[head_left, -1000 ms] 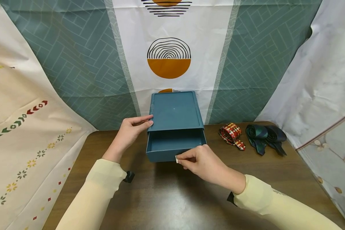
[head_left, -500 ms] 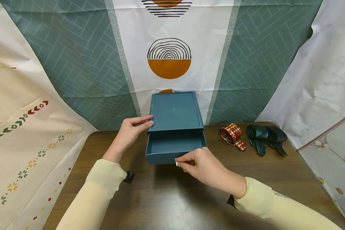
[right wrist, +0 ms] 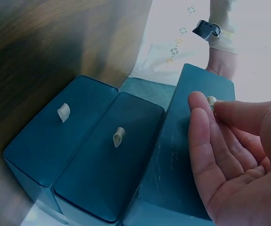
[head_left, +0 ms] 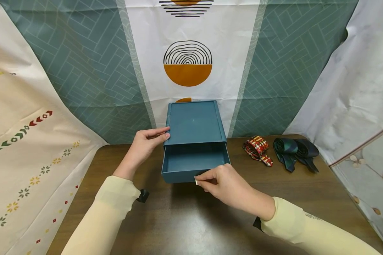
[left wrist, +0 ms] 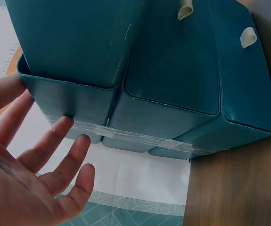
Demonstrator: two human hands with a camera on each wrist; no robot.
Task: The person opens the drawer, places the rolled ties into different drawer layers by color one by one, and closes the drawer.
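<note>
A dark teal drawer cabinet point(head_left: 193, 122) stands on the table. Its top drawer point(head_left: 177, 177) is pulled partway out, and the part of its inside that shows holds nothing. My right hand point(head_left: 228, 186) pinches the drawer's pale pull tab point(right wrist: 211, 100) between thumb and fingers. Against the cabinet's left side and top edge rests my left hand point(head_left: 143, 147), fingers spread and loosely bent in the left wrist view. Below, a middle drawer point(right wrist: 111, 174) and a bottom drawer point(right wrist: 50, 141) are closed, each with its own pale loop tab.
Right of the cabinet lies a rolled red checked necktie point(head_left: 256, 148). Beyond it are a rolled dark green necktie point(head_left: 285, 150) and a rolled dark navy one point(head_left: 307, 150). Patterned cloths point(head_left: 108, 71) hang behind and beside the wooden table point(head_left: 166, 226).
The top drawer has slid slightly farther out toward me with my right hand on its tab, mostly in the first half second. My left hand has stayed on the cabinet's side.
</note>
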